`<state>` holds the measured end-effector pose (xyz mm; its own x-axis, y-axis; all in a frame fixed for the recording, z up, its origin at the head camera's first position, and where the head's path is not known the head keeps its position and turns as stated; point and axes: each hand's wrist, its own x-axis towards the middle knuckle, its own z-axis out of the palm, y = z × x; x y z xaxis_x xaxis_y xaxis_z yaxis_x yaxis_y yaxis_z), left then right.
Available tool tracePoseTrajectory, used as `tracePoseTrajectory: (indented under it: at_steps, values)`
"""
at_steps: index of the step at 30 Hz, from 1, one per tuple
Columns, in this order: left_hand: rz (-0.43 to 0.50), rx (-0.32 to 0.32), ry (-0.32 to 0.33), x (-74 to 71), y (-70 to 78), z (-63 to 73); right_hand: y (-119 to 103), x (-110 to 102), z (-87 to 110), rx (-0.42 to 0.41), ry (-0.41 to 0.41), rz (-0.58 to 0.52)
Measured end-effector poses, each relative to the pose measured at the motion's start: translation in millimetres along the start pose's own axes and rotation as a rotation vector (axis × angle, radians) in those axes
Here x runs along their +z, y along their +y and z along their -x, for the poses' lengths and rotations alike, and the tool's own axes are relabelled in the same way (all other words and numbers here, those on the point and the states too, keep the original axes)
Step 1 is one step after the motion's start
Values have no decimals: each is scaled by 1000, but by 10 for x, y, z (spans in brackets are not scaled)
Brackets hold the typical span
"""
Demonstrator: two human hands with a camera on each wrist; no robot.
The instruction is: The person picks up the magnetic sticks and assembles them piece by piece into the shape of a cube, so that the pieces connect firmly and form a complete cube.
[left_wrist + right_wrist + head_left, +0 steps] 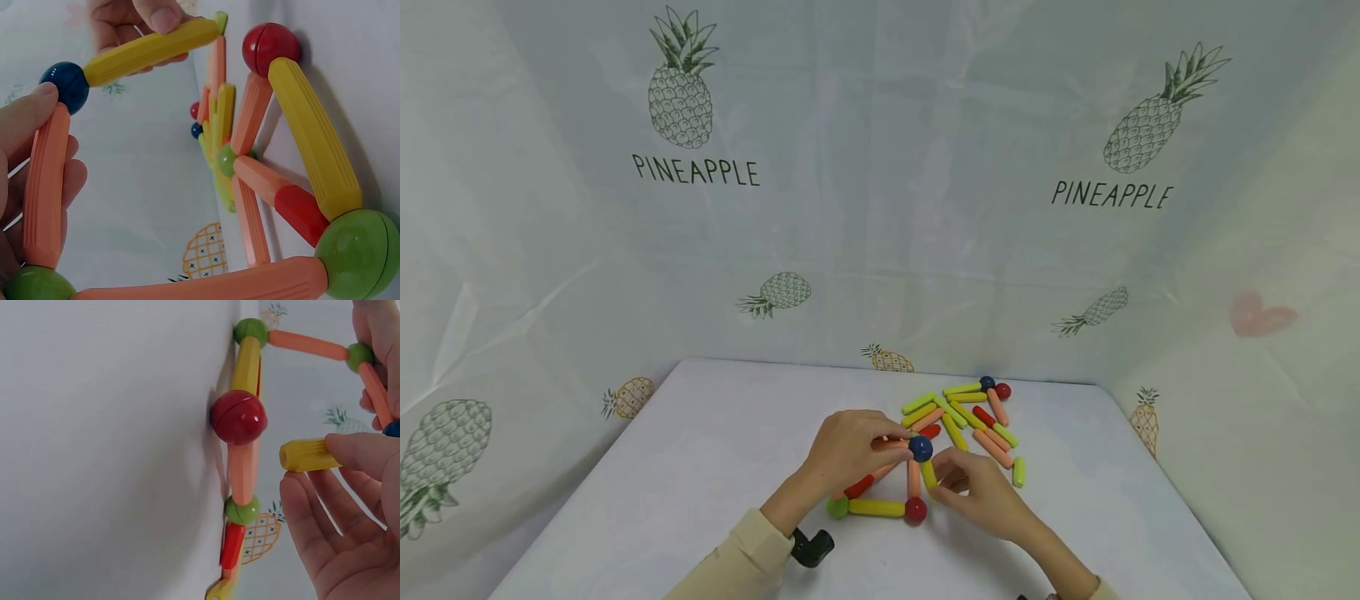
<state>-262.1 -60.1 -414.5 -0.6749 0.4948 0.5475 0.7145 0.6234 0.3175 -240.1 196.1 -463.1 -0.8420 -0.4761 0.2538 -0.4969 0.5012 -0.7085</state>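
In the head view my left hand [850, 446] pinches a blue ball [921, 448] and the orange toy building stick [892, 445] joined to it. The left wrist view shows the thumb on the ball and fingers behind the stick. My right hand [981, 487] grips a yellow building stick [150, 50] between thumb and fingers; one end meets the blue ball. Its other end [286, 456] points towards a red ball [239, 417], apart from it. A lower green ball [40, 284] and orange stick [200, 281] link the raised part to the frame's corner green ball [356, 253].
On the white table [700, 433], the frame's base has a yellow stick [877, 507] between green and red balls. Several loose sticks [992, 447] lie behind and right, with a red ball [1003, 391] at the back. Pineapple-print cloth [880, 208] hangs around the table.
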Motion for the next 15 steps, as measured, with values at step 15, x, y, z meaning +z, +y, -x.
tracePoseTrajectory:
  at_steps: [15]
  values:
    - [23,26,-40,-9,14,-6,14,152,-59,5,-17,-93]
